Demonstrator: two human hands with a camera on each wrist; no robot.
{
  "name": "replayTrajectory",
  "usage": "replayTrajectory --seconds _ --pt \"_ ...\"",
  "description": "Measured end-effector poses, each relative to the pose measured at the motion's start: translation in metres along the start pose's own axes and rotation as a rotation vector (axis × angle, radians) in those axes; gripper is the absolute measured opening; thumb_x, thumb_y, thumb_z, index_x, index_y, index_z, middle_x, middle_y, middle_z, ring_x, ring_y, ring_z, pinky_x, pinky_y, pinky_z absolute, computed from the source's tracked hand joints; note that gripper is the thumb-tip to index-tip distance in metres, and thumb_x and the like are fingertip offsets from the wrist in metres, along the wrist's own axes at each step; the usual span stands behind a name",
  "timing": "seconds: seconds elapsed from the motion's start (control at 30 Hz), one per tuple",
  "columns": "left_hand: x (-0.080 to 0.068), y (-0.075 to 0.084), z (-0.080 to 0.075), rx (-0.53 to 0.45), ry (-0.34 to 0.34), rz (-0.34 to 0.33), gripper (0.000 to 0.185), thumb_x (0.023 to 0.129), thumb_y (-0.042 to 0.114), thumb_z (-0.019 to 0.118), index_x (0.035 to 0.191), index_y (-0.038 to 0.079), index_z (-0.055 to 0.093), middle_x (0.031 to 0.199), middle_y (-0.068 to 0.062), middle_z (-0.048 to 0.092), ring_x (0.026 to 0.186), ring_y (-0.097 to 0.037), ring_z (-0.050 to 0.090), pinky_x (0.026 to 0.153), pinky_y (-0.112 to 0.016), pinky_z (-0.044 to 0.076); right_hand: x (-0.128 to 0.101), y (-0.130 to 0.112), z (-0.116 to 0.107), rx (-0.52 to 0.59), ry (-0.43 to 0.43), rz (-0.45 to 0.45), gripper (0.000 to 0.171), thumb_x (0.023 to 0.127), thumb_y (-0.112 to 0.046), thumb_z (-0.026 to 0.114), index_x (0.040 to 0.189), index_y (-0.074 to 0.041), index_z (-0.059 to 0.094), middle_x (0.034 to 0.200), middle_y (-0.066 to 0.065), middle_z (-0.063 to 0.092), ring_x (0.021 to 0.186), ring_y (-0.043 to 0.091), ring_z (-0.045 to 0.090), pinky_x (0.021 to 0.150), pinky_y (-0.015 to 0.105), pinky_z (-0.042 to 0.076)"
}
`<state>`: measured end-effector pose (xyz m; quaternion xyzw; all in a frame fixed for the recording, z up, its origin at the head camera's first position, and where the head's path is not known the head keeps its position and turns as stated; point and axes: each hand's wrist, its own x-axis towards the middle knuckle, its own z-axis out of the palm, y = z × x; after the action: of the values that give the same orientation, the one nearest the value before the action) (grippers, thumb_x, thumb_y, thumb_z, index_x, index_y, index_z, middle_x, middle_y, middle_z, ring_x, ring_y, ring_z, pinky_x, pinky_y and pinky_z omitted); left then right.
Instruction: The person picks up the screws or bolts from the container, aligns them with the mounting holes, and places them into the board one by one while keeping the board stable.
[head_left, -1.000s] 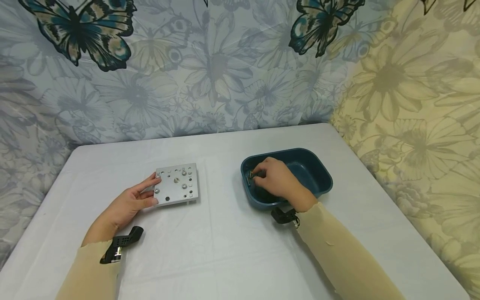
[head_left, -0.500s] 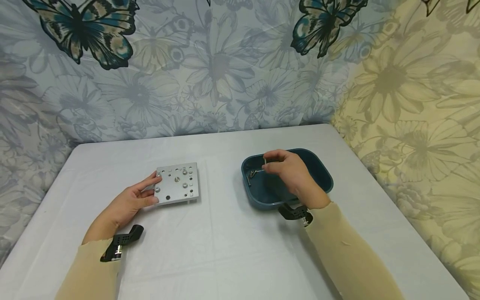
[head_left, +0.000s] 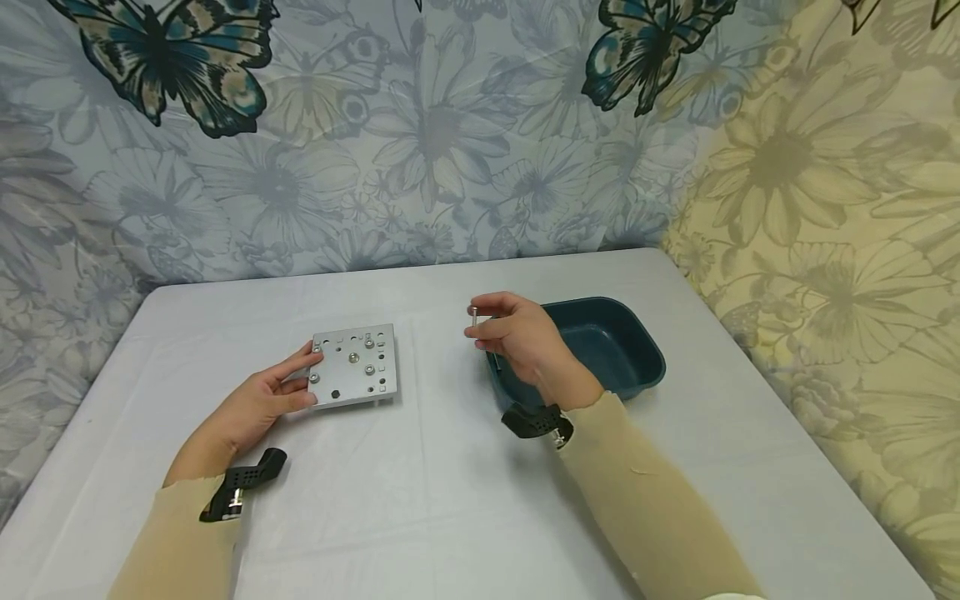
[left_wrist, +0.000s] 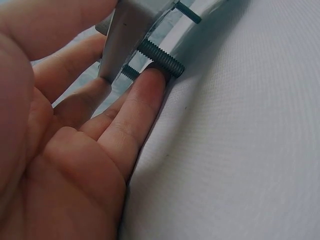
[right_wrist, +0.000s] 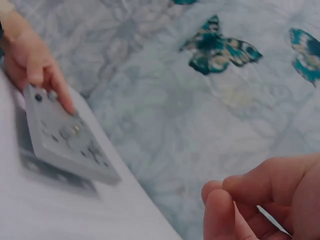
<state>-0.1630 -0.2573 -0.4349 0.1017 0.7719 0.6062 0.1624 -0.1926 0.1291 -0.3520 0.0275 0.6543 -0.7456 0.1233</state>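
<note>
left hand (head_left: 258,402) grips the metal plate (head_left: 352,365), steadying it on the bench (head_left: 420,492); right hand (head_left: 517,337) pinches a bolt (head_left: 474,316) upright beside the blue tray (head_left: 637,354).

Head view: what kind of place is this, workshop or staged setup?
Probably a staged tabletop setup, not a workshop: a white-covered table, butterfly-print cloth hung as backdrop, and only a drilled metal plate and a blue bin laid out.
</note>
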Motion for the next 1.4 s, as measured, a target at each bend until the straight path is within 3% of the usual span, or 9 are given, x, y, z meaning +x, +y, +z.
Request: replayTrajectory --seconds 0.2,0.5,0.63,0.93,1.07,1.27,1.4 --pt "0.003 -0.002 0.001 -0.024 -0.010 0.010 0.075 0.091 0.013 0.074 0.154 0.002 0.035 0.166 -0.001 0.004 0.126 -0.012 0.043 0.092 -0.018 0.046 0.001 0.004 0.044 -0.022 -0.044 0.024 0.035 0.087 0.007 0.071 0.119 -0.006 0.068 0.121 0.012 0.064 0.095 0.028 0.069 0.073 0.035 0.058" --pt "0.002 -0.002 0.001 -0.043 -0.007 0.002 0.074 0.091 0.012 0.074 0.154 0.001 0.036 0.167 -0.002 0.004 0.122 -0.006 0.045 0.091 -0.018 0.047 0.008 0.028 0.086 0.002 -0.066 0.036 0.030 0.088 0.009 0.070 0.117 0.002 0.066 0.117 0.018 0.065 0.089 0.026 0.071 0.075 0.034 0.058" --pt "0.002 -0.002 0.001 -0.041 -0.005 0.003 0.074 0.091 0.012 0.075 0.154 0.001 0.036 0.166 -0.001 0.004 0.122 -0.005 0.046 0.091 -0.019 0.047 0.013 0.039 0.096 -0.053 -0.068 0.014 0.032 0.087 0.009 0.070 0.119 0.006 0.065 0.112 0.017 0.066 0.086 0.024 0.071 0.071 0.034 0.059" --pt "0.001 -0.002 0.000 -0.008 0.003 0.009 0.074 0.091 0.014 0.074 0.153 0.002 0.037 0.166 -0.001 0.006 0.125 -0.010 0.044 0.091 -0.018 0.047 0.016 0.056 0.111 -0.243 -0.103 -0.035 0.019 0.087 0.004 0.073 0.105 0.001 0.070 0.086 0.006 0.069 0.072 0.018 0.068 0.061 0.031 0.058" --pt "0.001 -0.001 0.001 -0.014 -0.002 0.010 0.074 0.091 0.013 0.074 0.153 0.001 0.036 0.166 -0.003 0.005 0.122 -0.005 0.046 0.091 -0.018 0.047 0.015 0.061 0.113 -0.319 -0.111 -0.065 0.013 0.089 0.001 0.073 0.101 -0.001 0.071 0.084 0.003 0.069 0.068 0.016 0.066 0.061 0.029 0.057" --pt "0.000 0.001 0.000 -0.010 -0.001 0.000 0.074 0.091 0.014 0.074 0.154 0.001 0.036 0.166 -0.003 0.004 0.127 -0.012 0.043 0.091 -0.018 0.047 0.014 0.063 0.114 -0.428 -0.116 -0.124 0.009 0.090 -0.005 0.075 0.098 -0.008 0.074 0.087 -0.002 0.067 0.068 0.015 0.066 0.062 0.028 0.056" --pt "0.001 0.001 0.000 -0.017 0.000 -0.001 0.075 0.091 0.014 0.074 0.154 0.001 0.035 0.166 -0.003 0.004 0.124 -0.007 0.046 0.091 -0.019 0.047 0.013 0.063 0.115 -0.479 -0.123 -0.160 0.008 0.089 -0.006 0.076 0.095 -0.010 0.075 0.086 -0.005 0.068 0.069 0.012 0.065 0.063 0.026 0.056"
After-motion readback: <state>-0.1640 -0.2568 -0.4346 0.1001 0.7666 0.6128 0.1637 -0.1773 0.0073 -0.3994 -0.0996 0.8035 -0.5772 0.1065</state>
